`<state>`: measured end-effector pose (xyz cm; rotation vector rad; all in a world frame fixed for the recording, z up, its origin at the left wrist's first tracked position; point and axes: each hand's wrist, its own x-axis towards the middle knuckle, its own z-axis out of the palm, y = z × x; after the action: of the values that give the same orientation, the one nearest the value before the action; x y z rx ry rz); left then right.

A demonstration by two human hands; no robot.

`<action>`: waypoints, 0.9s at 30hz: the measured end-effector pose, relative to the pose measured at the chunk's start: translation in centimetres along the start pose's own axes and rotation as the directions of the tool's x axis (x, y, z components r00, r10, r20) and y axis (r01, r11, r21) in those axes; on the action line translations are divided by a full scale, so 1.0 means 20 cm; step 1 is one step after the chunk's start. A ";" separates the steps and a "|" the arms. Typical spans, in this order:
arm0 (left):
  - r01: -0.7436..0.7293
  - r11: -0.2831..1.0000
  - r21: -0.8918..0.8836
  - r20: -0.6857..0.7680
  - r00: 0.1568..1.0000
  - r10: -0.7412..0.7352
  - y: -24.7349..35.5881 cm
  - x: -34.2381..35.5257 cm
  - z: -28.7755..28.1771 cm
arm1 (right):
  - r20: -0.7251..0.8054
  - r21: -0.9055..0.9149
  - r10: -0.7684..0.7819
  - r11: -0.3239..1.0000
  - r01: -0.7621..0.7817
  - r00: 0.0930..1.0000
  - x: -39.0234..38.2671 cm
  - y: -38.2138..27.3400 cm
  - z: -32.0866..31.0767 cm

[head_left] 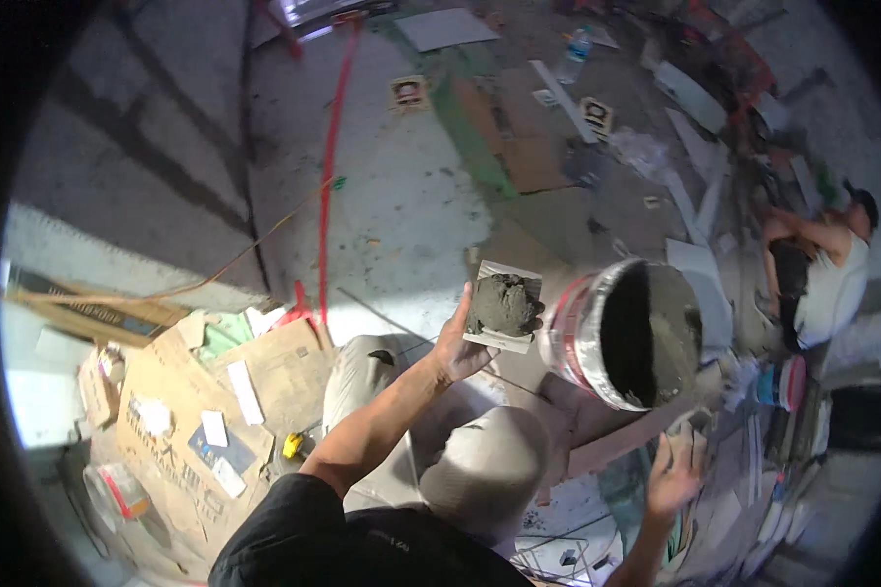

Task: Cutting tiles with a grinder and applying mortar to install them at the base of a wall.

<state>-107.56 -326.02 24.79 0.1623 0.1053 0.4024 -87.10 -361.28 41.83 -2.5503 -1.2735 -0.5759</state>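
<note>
A small pale square tile (492, 339) lies across my left hand (460, 344), which grips it by the edge with the thumb on its left side. On the tile's upward face sits a thick lump of wet grey mortar (502, 305). Just right of the tile stands a tilted bucket (570, 338) with mortar-smeared walls and grey mortar (671, 342) inside. Below the bucket, my right hand (677, 472) is curled around a grey mortar-smeared tool (695, 423); it is blurred, and its exact shape is unclear.
Flattened cardboard (157, 430) covers the floor at left, with a small clear tub (115, 491) and a yellow tool (292, 445). A person (827, 259) crouches at far right above a small bucket (781, 382). Scraps and a plastic bottle (576, 54) litter the far floor.
</note>
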 end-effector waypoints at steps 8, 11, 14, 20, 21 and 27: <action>-0.307 0.932 0.193 -0.051 0.945 0.322 0.37 -0.55 -0.17 | 0.358 -0.267 -0.254 0.894 0.359 0.898 0.08 -0.04 0.11; -0.379 0.876 0.299 0.074 0.924 0.375 0.62 -0.84 -0.13 | 0.239 0.177 -0.318 0.943 0.281 0.917 0.23 -0.40 0.08; -0.516 0.787 0.337 -0.023 0.832 0.555 0.71 -1.22 -0.16 | 0.249 0.491 -0.444 0.824 0.283 0.861 0.29 -0.72 0.30; -0.581 0.635 0.509 -0.115 0.685 0.719 0.91 -1.95 -0.49 | 0.370 0.787 -0.755 0.565 0.250 0.542 0.18 -1.40 0.97; -0.588 0.608 0.533 -0.137 0.649 0.748 0.92 -2.03 -0.56 | 0.418 0.810 -0.774 0.555 0.192 0.475 0.14 -1.54 1.04; -0.653 0.564 0.505 -0.230 0.528 0.818 0.91 -2.25 -1.04 | 0.482 0.846 -0.855 0.399 -0.353 0.189 -0.33 -2.40 1.51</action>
<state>-158.46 -324.68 10.77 0.4935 0.5894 1.3230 -121.98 -326.05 13.33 -1.3211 -1.7017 1.6771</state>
